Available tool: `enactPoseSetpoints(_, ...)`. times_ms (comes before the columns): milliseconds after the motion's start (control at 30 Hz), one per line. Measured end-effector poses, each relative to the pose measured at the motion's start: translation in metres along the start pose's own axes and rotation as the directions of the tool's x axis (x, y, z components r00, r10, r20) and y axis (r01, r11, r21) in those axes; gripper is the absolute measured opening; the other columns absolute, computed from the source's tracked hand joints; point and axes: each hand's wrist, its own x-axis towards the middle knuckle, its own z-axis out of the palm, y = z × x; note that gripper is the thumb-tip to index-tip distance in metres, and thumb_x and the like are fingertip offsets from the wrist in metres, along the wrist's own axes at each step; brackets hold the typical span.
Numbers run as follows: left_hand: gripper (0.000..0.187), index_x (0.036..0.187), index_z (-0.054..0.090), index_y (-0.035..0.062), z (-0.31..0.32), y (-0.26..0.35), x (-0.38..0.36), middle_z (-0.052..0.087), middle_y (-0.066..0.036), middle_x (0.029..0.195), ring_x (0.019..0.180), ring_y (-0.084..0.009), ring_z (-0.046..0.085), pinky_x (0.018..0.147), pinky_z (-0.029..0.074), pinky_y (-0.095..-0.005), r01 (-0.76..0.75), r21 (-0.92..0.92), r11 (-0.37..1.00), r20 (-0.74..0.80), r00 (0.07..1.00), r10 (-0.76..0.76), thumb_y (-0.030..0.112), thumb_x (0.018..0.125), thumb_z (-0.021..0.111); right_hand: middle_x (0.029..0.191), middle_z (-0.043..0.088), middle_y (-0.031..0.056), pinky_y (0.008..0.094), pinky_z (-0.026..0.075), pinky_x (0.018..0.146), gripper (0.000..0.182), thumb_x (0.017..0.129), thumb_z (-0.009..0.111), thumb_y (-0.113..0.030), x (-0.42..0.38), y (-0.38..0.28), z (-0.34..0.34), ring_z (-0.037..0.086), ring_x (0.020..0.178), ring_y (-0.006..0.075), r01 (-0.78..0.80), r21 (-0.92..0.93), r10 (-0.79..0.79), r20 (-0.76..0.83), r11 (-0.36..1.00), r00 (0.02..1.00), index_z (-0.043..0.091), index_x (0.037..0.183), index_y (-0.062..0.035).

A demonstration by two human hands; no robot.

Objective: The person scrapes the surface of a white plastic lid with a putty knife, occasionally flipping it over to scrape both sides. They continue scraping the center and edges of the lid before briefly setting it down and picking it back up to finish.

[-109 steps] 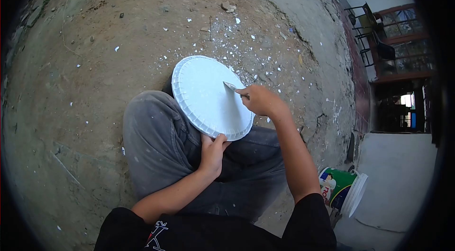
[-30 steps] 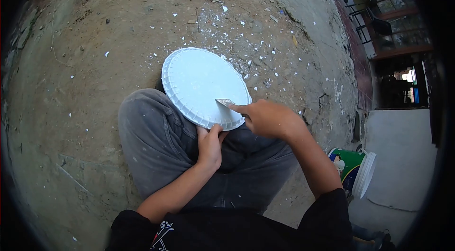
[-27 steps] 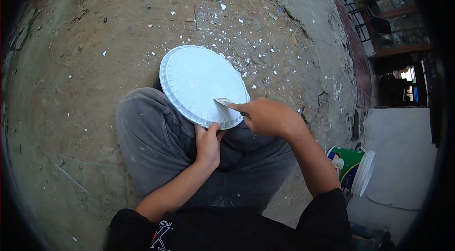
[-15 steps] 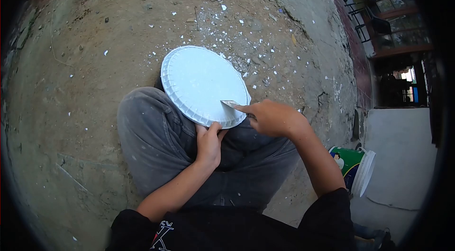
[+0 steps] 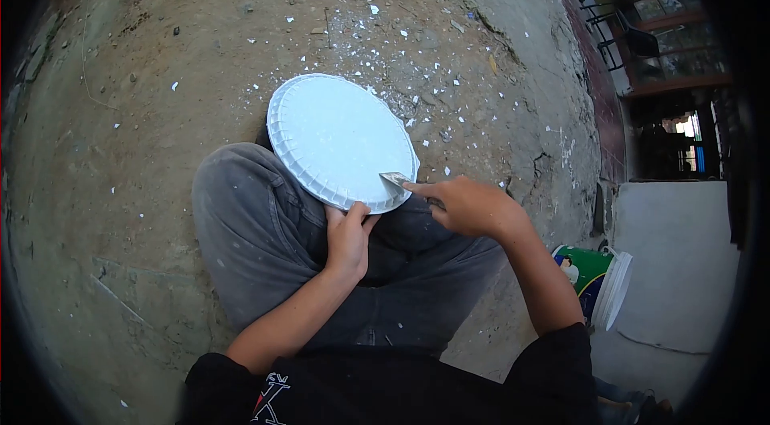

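Observation:
A round white bucket lid [image 5: 341,136] with a ribbed rim leans tilted over my crossed legs. My left hand [image 5: 348,236] grips its near edge, the thumb on top and the fingers underneath, partly hidden. In my right hand [image 5: 465,204] is a putty knife [image 5: 395,179], its metal blade resting against the lid's surface close to the right rim. My index finger stretches along the knife, and the other fingers curl round its handle, which is mostly covered.
White flakes [image 5: 374,10] lie scattered over the dirt ground beyond the lid. A green and white paint bucket [image 5: 592,285] is tipped on the right, beside a pale slab [image 5: 674,248]. Chairs [image 5: 638,36] stand at the upper right near a building.
My right hand and the putty knife have shifted slightly down and to the right across the lid. The left hand keeps its grip; the whole view has moved a little.

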Motion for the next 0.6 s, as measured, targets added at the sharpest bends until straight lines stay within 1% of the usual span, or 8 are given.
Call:
enactPoseSetpoints(67,0.069,0.149,0.021,0.0132,0.002,0.0,-0.001,0.042,-0.01,0.135,0.123,-0.0254,0.049,0.108,0.038,-0.0491,0.005,0.009,1.0,-0.01,1.0,-0.004,-0.002,0.086,0.045,0.093,0.07,0.0219,0.0478,0.053,0.082,0.057,0.085,0.056,-0.01,-0.014,0.0,0.004,0.067,0.087,0.0397,-0.021,-0.017,0.022,0.045,1.0,0.999,0.052,0.141,-0.0184)
enactPoseSetpoints(200,0.07,0.149,0.02,0.0131,0.0,-0.001,0.002,0.042,-0.01,0.135,0.123,-0.0256,0.049,0.108,0.038,-0.0493,0.015,0.031,0.999,-0.007,1.0,-0.015,-0.002,0.086,0.045,0.091,0.069,0.0223,0.0482,0.053,0.08,0.058,0.084,0.056,-0.009,0.002,0.008,0.014,0.067,0.084,0.0393,-0.04,0.02,0.04,0.023,0.999,0.999,0.051,0.141,-0.0169)
enactPoseSetpoints(267,0.071,0.15,0.018,0.0143,0.001,-0.002,0.003,0.042,-0.01,0.136,0.122,-0.0253,0.049,0.108,0.038,-0.0494,-0.016,0.021,1.0,-0.002,1.0,0.016,-0.002,0.086,0.044,0.085,0.067,0.0231,0.0483,0.052,0.077,0.058,0.087,0.053,-0.011,0.024,0.026,0.037,0.066,0.078,0.0401,0.061,0.033,-0.054,-0.185,0.998,0.981,0.051,0.142,-0.0273)
enactPoseSetpoints(300,0.071,0.15,0.018,0.0143,0.002,-0.002,0.003,0.042,-0.01,0.136,0.122,-0.0253,0.049,0.108,0.038,-0.0494,-0.015,0.024,1.0,0.003,1.0,0.015,-0.002,0.086,0.044,0.085,0.067,0.0231,0.0483,0.052,0.077,0.058,0.087,0.053,-0.011,0.021,0.025,0.033,0.066,0.078,0.0401,0.059,0.036,-0.051,-0.189,0.998,0.981,0.051,0.142,-0.0273)
enactPoseSetpoints(367,0.072,0.15,0.016,0.0147,0.0,-0.001,0.002,0.042,-0.011,0.136,0.122,-0.0254,0.049,0.108,0.038,-0.0499,-0.01,0.029,1.0,0.005,1.0,0.01,-0.002,0.087,0.044,0.088,0.069,0.0216,0.0489,0.053,0.079,0.056,0.085,0.054,-0.009,0.013,0.013,0.02,0.067,0.082,0.0392,0.012,-0.001,-0.012,-0.07,1.0,0.997,0.052,0.141,-0.014)
enactPoseSetpoints(467,0.071,0.15,0.016,0.0142,0.002,0.0,0.002,0.042,-0.012,0.135,0.123,-0.0262,0.049,0.108,0.039,-0.0502,-0.011,0.041,0.999,-0.036,0.999,0.012,-0.003,0.086,0.044,0.088,0.069,0.0215,0.0485,0.053,0.08,0.056,0.085,0.054,-0.009,-0.01,0.008,0.01,0.067,0.084,0.0392,0.015,-0.076,-0.012,0.034,0.997,0.999,0.052,0.141,-0.0138)
enactPoseSetpoints(533,0.074,0.151,0.013,0.0139,0.002,0.0,0.001,0.042,-0.013,0.135,0.122,-0.0265,0.05,0.107,0.039,-0.0508,-0.002,0.048,0.999,-0.042,0.999,0.004,-0.004,0.086,0.044,0.088,0.069,0.0222,0.0484,0.053,0.08,0.056,0.085,0.054,-0.008,-0.004,0.009,0.01,0.067,0.084,0.0389,0.015,-0.056,-0.014,0.022,0.998,1.0,0.052,0.14,-0.0134)
enactPoseSetpoints(600,0.078,0.154,0.009,0.0164,0.001,0.0,0.005,0.043,-0.009,0.136,0.115,-0.0207,0.052,0.106,0.041,-0.0454,0.01,0.018,1.0,-0.003,1.0,-0.01,-0.004,0.088,0.045,0.088,0.069,0.0229,0.0482,0.053,0.081,0.056,0.085,0.055,-0.008,0.006,0.018,0.014,0.068,0.084,0.0386,-0.004,-0.03,0.003,-0.008,1.0,1.0,0.052,0.14,-0.0129)
